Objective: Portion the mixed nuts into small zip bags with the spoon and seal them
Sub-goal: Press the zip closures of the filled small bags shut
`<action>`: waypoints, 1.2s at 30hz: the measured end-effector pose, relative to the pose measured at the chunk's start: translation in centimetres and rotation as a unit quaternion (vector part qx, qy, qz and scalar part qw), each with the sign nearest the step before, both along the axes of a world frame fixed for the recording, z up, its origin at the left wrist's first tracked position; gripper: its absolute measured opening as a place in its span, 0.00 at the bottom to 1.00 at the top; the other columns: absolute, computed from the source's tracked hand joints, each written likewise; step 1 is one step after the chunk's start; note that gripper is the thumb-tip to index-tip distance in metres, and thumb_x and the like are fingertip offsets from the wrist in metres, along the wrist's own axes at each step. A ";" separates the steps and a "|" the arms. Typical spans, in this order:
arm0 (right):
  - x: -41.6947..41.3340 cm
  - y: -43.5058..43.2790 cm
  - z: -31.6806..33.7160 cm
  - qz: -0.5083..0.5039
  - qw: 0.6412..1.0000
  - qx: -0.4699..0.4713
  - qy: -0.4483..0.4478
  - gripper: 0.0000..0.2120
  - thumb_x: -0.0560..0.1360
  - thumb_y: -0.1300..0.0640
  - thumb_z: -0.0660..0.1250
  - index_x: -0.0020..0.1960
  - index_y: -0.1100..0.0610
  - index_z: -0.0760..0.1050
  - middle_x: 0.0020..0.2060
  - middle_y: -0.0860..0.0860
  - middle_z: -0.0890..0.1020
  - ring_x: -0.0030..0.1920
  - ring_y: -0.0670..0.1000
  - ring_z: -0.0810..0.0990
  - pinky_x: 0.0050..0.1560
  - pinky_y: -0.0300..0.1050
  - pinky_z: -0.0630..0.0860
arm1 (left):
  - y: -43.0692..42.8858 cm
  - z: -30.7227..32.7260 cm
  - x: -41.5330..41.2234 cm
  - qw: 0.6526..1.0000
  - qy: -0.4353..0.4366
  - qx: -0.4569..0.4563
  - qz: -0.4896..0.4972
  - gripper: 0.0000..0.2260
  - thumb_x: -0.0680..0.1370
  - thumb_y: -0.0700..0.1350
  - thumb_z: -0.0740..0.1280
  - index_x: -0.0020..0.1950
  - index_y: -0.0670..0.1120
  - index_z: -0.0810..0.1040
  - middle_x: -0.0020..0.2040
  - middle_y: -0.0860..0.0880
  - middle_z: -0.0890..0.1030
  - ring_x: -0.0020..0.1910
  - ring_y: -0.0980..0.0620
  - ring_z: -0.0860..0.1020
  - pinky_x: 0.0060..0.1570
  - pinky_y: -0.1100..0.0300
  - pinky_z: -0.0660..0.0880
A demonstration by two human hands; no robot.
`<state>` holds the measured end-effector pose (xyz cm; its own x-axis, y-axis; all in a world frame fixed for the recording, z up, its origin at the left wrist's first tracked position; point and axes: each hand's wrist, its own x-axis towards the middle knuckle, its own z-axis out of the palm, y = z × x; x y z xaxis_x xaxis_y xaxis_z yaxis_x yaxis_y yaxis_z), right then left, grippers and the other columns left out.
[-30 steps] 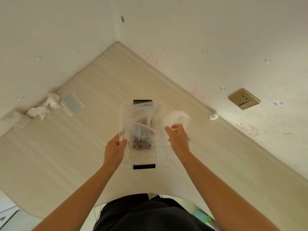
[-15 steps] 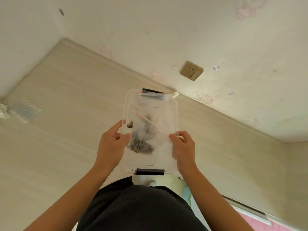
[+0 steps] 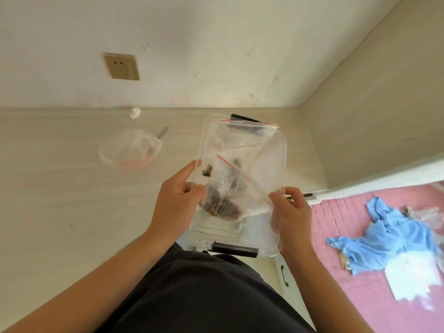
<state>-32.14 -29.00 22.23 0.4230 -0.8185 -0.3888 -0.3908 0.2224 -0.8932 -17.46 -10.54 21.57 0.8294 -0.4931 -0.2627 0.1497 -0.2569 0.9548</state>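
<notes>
Legible text, labels, brands, numbers and signs: none is showing.
- Faint pink marks on the wall, well above the fingers, are blurring past reading.
- The zip bags between the fingers of both hands are showing only red seal lines.
- The clear container, gripped at its sides, is showing no readable print.

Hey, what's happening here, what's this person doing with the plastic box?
A person grips a clear plastic container by its long sides, left hand on one, right hand on the other, at the near edge of the table. Inside lie zip bags with red seal lines; one holds a portion of dark mixed nuts. A clear bowl sits on the table to the left. Neither hand holds a spoon.
</notes>
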 end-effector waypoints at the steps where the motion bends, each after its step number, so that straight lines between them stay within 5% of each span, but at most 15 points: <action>1: -1.7 -0.4 0.3 -0.032 0.999 -0.006 -0.009 0.03 0.71 0.55 0.72 0.44 0.53 0.80 0.31 0.51 0.79 0.29 0.49 0.73 0.25 0.42 0.68 | -1.4 0.2 -0.7 1.000 -0.002 -0.003 -0.029 0.28 0.78 0.37 0.66 0.75 0.61 0.75 0.29 0.45 0.66 0.26 0.53 0.62 0.25 0.65 0.62; 4: -6.6 -0.5 0.4 -0.125 0.992 -0.001 -0.034 0.07 0.66 0.51 0.72 0.42 0.51 0.79 0.32 0.54 0.78 0.30 0.53 0.72 0.28 0.44 0.68 | -4.7 0.3 -2.8 0.992 -0.009 0.002 -0.129 0.28 0.79 0.37 0.66 0.75 0.60 0.74 0.28 0.47 0.64 0.26 0.54 0.62 0.25 0.65 0.62; 10: -15.5 2.8 0.4 -0.312 0.947 0.022 -0.067 0.03 0.71 0.56 0.73 0.42 0.52 0.79 0.37 0.56 0.84 0.37 0.59 0.77 0.39 0.57 0.71 | -9.0 0.7 -8.0 0.954 -0.012 -0.003 -0.299 0.27 0.80 0.37 0.65 0.71 0.64 0.77 0.26 0.53 0.63 0.24 0.57 0.61 0.23 0.66 0.61; 16: -24.2 6.6 -0.1 -0.462 0.883 0.007 -0.087 0.05 0.74 0.60 0.74 0.47 0.59 0.78 0.38 0.60 0.79 0.38 0.60 0.74 0.40 0.58 0.69 | -12.6 1.1 -15.3 0.888 -0.014 0.011 -0.460 0.28 0.79 0.40 0.65 0.72 0.69 0.74 0.27 0.47 0.67 0.27 0.51 0.64 0.25 0.59 0.66; 23: -35.2 8.5 0.2 -0.576 0.809 -0.025 -0.111 0.05 0.75 0.61 0.73 0.49 0.60 0.79 0.36 0.52 0.84 0.34 0.54 0.82 0.34 0.47 0.79 | -17.6 2.3 -27.8 0.804 -0.040 0.007 -0.593 0.29 0.79 0.39 0.65 0.70 0.71 0.75 0.37 0.31 0.76 0.29 0.37 0.67 0.28 0.43 0.72; 25: -38.9 9.2 0.6 -0.604 0.788 -0.032 -0.120 0.05 0.76 0.61 0.73 0.50 0.61 0.79 0.37 0.52 0.85 0.33 0.51 0.83 0.33 0.43 0.80 | -18.5 3.0 -32.3 0.778 -0.041 0.008 -0.627 0.26 0.80 0.38 0.65 0.71 0.66 0.77 0.46 0.29 0.80 0.36 0.32 0.75 0.38 0.33 0.78; 27: -43.0 10.3 1.1 -0.630 0.764 -0.045 -0.132 0.05 0.76 0.61 0.73 0.50 0.61 0.78 0.37 0.53 0.85 0.33 0.51 0.83 0.33 0.42 0.80 | -19.1 3.9 -37.2 0.757 -0.031 0.007 -0.653 0.25 0.79 0.39 0.66 0.71 0.64 0.78 0.49 0.27 0.79 0.39 0.36 0.76 0.44 0.31 0.78; 31: -50.7 13.0 1.7 -0.681 0.715 -0.058 -0.145 0.06 0.73 0.56 0.75 0.45 0.56 0.79 0.36 0.54 0.84 0.33 0.53 0.83 0.31 0.46 0.79 | -19.1 5.2 -46.8 0.711 -0.028 0.000 -0.703 0.25 0.75 0.46 0.66 0.70 0.67 0.77 0.44 0.27 0.78 0.35 0.32 0.72 0.38 0.34 0.77; 36: -58.7 16.8 2.2 -0.759 0.629 -0.062 -0.158 0.11 0.67 0.50 0.77 0.43 0.52 0.77 0.36 0.58 0.81 0.35 0.59 0.78 0.38 0.55 0.77 | -18.5 5.7 -57.9 0.651 -0.003 -0.012 -0.759 0.24 0.75 0.49 0.68 0.65 0.74 0.77 0.38 0.30 0.76 0.35 0.42 0.71 0.35 0.34 0.75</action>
<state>-90.84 -12.18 24.45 -0.8414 -0.3883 -0.3759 0.3896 0.0462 -0.9198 -75.32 -29.08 27.26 -0.6177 -0.7491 -0.2394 -0.2632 -0.0899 0.9605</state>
